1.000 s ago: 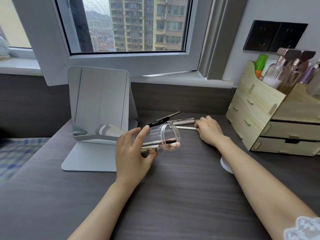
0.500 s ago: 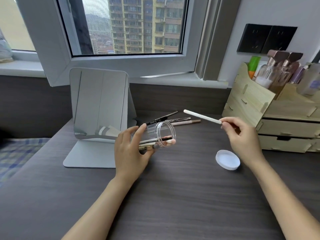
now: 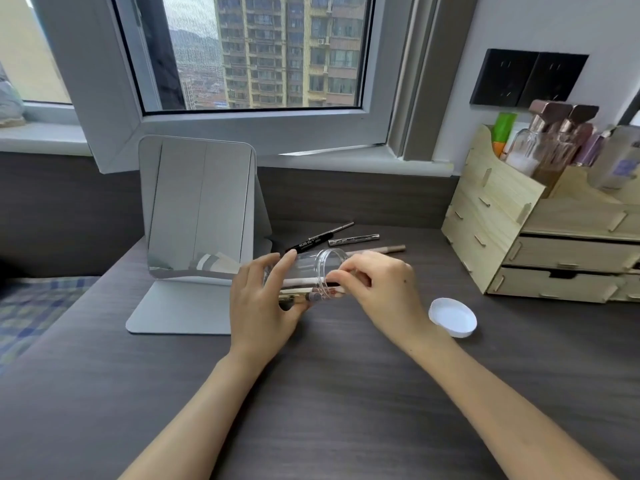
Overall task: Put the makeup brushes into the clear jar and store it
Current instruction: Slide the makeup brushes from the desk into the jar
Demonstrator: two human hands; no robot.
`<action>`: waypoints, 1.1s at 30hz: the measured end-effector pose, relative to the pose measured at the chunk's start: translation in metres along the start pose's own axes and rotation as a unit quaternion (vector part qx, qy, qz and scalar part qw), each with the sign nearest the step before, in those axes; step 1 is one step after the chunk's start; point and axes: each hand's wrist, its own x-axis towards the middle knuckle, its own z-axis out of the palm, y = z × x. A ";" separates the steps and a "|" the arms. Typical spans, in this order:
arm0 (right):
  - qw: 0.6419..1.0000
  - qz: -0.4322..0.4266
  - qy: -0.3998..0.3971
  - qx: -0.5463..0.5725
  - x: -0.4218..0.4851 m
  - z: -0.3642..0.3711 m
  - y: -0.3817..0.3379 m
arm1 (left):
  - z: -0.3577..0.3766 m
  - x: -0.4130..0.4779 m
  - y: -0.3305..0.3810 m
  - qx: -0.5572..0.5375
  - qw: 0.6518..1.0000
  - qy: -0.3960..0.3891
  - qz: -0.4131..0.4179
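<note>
My left hand point(image 3: 263, 306) holds the clear jar point(image 3: 320, 263) tipped on its side, mouth toward the right, just above the dark desk. Several brushes lie inside it. My right hand point(image 3: 384, 292) is at the jar's mouth, fingers pinched on a white-handled brush point(image 3: 301, 281) that is partly inside the jar. Behind the jar, a black pencil point(image 3: 318, 237), a silver pen point(image 3: 353, 239) and a beige pencil point(image 3: 384, 250) lie on the desk. The jar's white lid point(image 3: 453, 317) rests on the desk to the right.
A standing mirror point(image 3: 197, 209) is at the left behind the jar. A wooden drawer organizer point(image 3: 540, 244) with bottles on top stands at the right. The window sill runs along the back. A plaid bed cover point(image 3: 31, 306) borders the desk's left edge.
My right hand picked the white-handled brush off the desk, lifted it to the right, then brought it left and slid it into the jar's mouth. The left hand kept the jar nearly still.
</note>
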 end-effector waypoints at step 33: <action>0.995 0.059 -0.074 0.044 -0.004 -0.070 0.009 | 0.001 0.000 0.000 0.005 1.000 0.008 -0.012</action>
